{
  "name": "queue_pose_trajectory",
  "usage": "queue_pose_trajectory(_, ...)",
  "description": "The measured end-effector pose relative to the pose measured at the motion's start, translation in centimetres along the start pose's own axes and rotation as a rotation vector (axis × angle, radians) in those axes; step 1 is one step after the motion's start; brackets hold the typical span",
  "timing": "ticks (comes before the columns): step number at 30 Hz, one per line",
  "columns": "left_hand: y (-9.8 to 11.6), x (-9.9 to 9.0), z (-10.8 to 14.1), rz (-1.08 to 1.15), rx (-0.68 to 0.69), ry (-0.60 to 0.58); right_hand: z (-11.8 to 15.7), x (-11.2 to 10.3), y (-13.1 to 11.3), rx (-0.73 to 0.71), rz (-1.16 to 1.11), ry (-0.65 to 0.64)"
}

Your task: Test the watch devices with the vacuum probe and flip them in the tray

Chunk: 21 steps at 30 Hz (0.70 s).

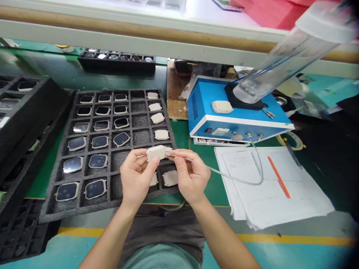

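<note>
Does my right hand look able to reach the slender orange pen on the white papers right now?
Probably, once freed: your right hand pinches the thin clear tube, whose loop lies between, but the slender orange pen looks uncovered.

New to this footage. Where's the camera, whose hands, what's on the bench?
No robot here: the one picture comes from a camera on a person's head, looking forward and down at their own bare hands. The left hand holds a cream watch-shaped case. The right hand pinches a thin tube near its end, at the case's side; the tube loops back to the front of a blue box. On the green bench, a dark foam tray carries dark-faced pieces toward the left and cream pieces toward the right. Papers lie below the box in view.
</note>
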<state>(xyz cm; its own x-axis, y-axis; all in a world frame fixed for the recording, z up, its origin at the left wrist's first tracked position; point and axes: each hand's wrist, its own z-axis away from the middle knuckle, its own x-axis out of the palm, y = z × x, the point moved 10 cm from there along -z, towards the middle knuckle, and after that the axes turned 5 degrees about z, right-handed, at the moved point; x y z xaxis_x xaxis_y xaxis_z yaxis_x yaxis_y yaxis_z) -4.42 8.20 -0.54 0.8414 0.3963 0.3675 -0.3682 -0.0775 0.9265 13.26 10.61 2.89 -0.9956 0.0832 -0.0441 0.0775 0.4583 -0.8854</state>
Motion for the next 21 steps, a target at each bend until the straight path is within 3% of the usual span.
queue_pose_trajectory(21,0.29,0.08,0.00,0.012,0.033,-0.015,0.15,0.03,0.33,0.009,-0.011,-0.017)
